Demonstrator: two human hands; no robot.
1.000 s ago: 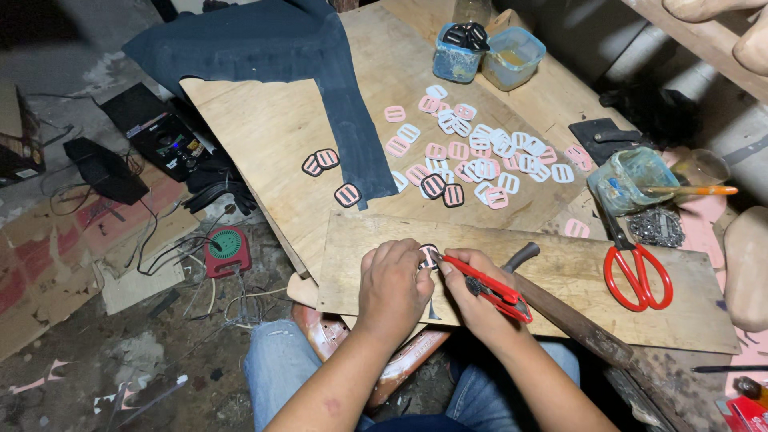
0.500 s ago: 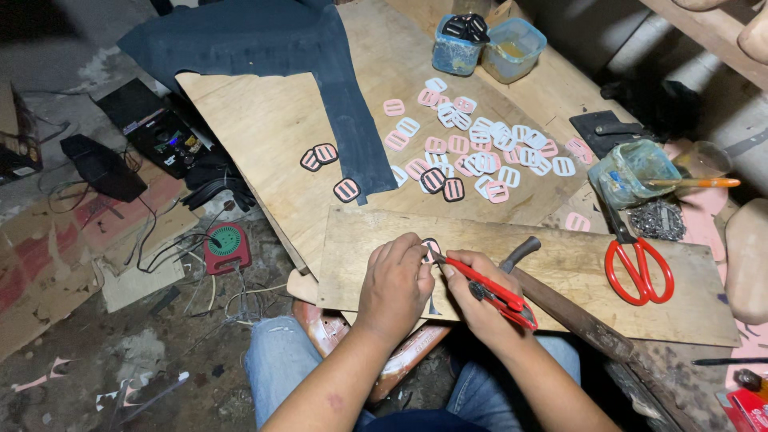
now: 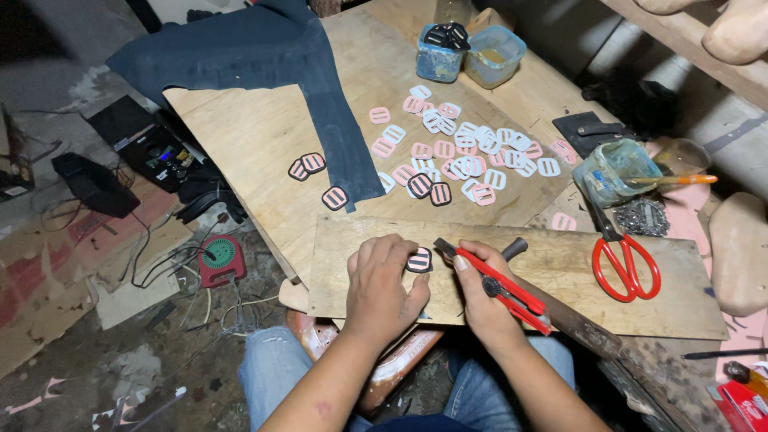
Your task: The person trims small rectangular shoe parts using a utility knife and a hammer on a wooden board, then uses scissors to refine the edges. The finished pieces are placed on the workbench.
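My left hand (image 3: 382, 286) presses down on a small black-edged pink buckle piece (image 3: 418, 260) lying on the near wooden board (image 3: 560, 268). My right hand (image 3: 484, 300) grips a red-handled utility knife (image 3: 492, 282), its blade tip pointing at the right edge of that piece. Both hands rest on the board close to its near edge, over my knees in blue jeans.
Several pink and white buckle pieces (image 3: 468, 152) lie scattered on the larger plywood sheet (image 3: 240, 136), beside dark blue fabric (image 3: 272, 56). Red scissors (image 3: 624, 260) lie at the right, near a glue jar (image 3: 612, 172). Two plastic tubs (image 3: 468, 52) stand at the back. Cables and devices (image 3: 216, 256) litter the floor at left.
My hands stay in the same spot on the board. The knife tip has shifted slightly along the piece's edge; the view has tilted a little.
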